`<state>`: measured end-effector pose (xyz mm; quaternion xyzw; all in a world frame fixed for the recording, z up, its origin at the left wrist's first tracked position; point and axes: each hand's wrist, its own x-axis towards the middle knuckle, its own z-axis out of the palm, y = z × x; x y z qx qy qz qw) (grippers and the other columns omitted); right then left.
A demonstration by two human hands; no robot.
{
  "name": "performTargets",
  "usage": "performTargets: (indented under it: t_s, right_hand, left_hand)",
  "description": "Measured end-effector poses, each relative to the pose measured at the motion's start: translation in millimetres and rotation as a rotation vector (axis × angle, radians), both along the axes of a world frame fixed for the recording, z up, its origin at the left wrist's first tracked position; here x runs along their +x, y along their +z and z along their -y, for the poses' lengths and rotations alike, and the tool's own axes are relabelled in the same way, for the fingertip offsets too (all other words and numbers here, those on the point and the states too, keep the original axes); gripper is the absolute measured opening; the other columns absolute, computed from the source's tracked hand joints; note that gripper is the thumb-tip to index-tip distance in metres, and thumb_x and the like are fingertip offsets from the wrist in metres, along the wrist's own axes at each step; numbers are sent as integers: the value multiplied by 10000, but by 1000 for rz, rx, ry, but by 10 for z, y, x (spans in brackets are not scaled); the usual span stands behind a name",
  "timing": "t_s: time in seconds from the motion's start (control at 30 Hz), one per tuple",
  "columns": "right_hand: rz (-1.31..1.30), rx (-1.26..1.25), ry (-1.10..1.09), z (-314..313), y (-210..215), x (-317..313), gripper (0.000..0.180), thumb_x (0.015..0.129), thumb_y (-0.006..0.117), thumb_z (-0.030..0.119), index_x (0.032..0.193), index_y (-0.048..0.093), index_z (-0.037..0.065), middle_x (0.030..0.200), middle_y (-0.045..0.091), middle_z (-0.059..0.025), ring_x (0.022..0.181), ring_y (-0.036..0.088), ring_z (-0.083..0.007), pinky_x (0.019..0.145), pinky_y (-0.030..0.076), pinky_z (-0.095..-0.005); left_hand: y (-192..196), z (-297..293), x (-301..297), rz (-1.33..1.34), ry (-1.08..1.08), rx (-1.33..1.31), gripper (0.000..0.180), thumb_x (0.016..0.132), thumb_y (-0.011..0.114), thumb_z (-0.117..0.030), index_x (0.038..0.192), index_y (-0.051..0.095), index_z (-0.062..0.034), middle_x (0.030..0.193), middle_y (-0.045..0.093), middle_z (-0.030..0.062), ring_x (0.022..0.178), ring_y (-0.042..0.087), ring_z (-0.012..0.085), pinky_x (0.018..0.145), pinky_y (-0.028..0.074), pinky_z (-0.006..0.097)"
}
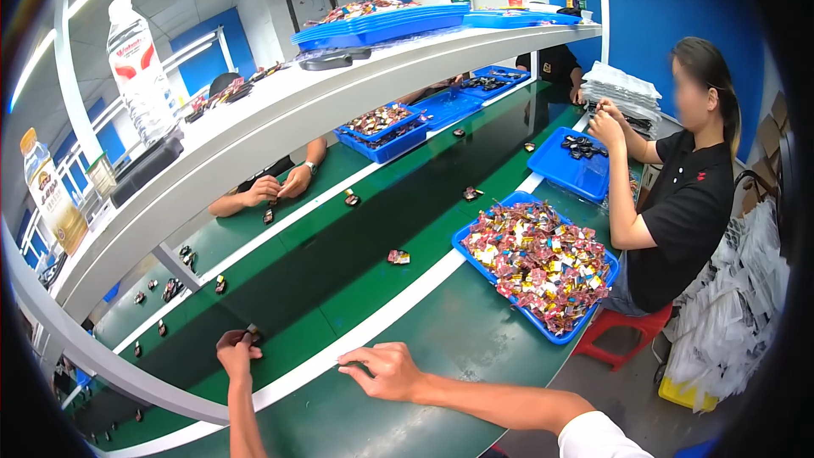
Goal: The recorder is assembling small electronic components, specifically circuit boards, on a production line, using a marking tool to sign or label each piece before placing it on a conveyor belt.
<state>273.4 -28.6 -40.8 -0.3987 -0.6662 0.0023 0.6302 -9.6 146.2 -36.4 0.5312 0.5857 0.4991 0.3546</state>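
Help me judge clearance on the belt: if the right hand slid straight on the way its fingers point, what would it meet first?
The right hand points left along the white strip. The left hand, holding a small dark piece, seems first in line, though depth is unclear.

Small item (253, 332) under left fingertips

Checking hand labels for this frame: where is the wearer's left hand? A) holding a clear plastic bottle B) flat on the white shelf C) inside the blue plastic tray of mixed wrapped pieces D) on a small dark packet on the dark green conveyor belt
D: the left hand pinches a small dark packet on the dark green conveyor belt, while the right hand rests on the belt's near edge.
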Motion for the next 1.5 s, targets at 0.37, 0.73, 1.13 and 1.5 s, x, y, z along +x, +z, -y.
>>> performTargets:
  t_s: [0.37, 0.73, 1.13, 1.5]
  right_hand:
    - [11, -119, 75, 31, -9, -80, 139, 811, 755, 56, 911, 667, 93, 742, 710, -44, 536, 636, -231, 508, 491, -323]
    - [11, -120, 59, -14, -91, -70, 150, 789, 758, 43, 904, 674, 91, 729, 691, -35, 489, 584, -230, 479, 457, -325]
    - [-5, -139, 68, -33, -100, -37, 145, 800, 747, 44, 921, 673, 77, 700, 674, -40, 489, 583, -234, 485, 450, -337]
    - [-31, -209, 104, -36, -126, -85, 141, 823, 745, 76, 933, 659, 93, 742, 705, -61, 547, 637, -258, 518, 494, -341]
  left_hand:
    - [409, -311, -28, -1065, -48, 340, 151, 861, 672, -142, 929, 648, -9, 949, 664, 204, 938, 630, 431, 825, 517, 498]
    - [521, -591, 2626, -409, -893, -144, 217, 921, 668, -160, 1029, 687, 28, 892, 710, 96, 635, 675, 145, 494, 550, 279]
    - [415, -691, 2957, -691, -785, -258, 201, 838, 782, -186, 868, 717, 2, 744, 703, 80, 628, 663, 139, 525, 555, 286]
    - [395, -472, 2605, -334, -804, -290, 111, 910, 671, -61, 905, 704, 45, 705, 662, 61, 552, 556, 90, 453, 407, 266]
